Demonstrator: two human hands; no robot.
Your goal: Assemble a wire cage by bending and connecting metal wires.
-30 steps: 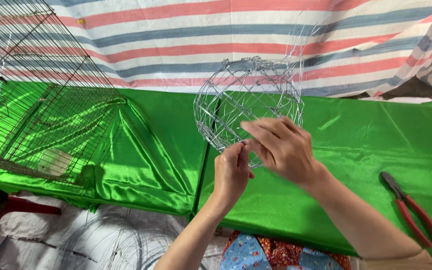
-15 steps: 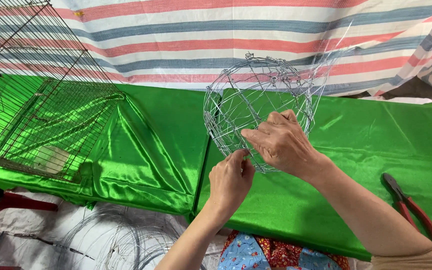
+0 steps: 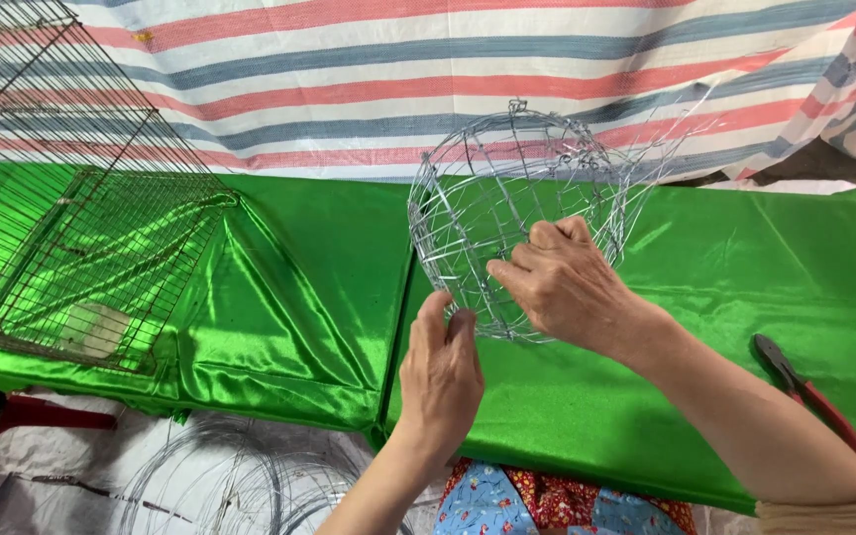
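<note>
A round, dome-shaped basket of thin silvery wire (image 3: 517, 213) is held up over the counter draped in shiny green satin cloth (image 3: 299, 287), at about 12 o'clock from the person's two hands. The basket is an open mesh: curved ribs run up its sides and are crossed by thin rings, leaving small square gaps through which the green cloth and the striped tarpaulin show. It is tilted so that its open mouth faces toward 9 o'clock, and several loose wire ends stick out from its rim toward 2 o'clock.

The right hand (image 3: 572, 287) lies over the lower side of the basket at 5 o'clock, its fingers (image 3: 547, 238) curled and closed on the mesh. The left hand (image 3: 440, 372) is at 7 o'clock, just under the bottom edge; its fingers (image 3: 436, 312) point up, held narrow and close together, with the tips touching the lowest wires. Whether they pinch a wire cannot be told.

At 9 o'clock, a large dark rectangular wire cage (image 3: 71, 218) stands tilted on the cloth. At 4 o'clock, red-handled pliers (image 3: 809, 391) lie on the counter beside the right forearm. At 7 o'clock, below the counter's edge, coils of loose grey wire (image 3: 230, 481) rest on a pale sheet. A red, blue and white striped tarpaulin (image 3: 349, 79) hangs behind.
</note>
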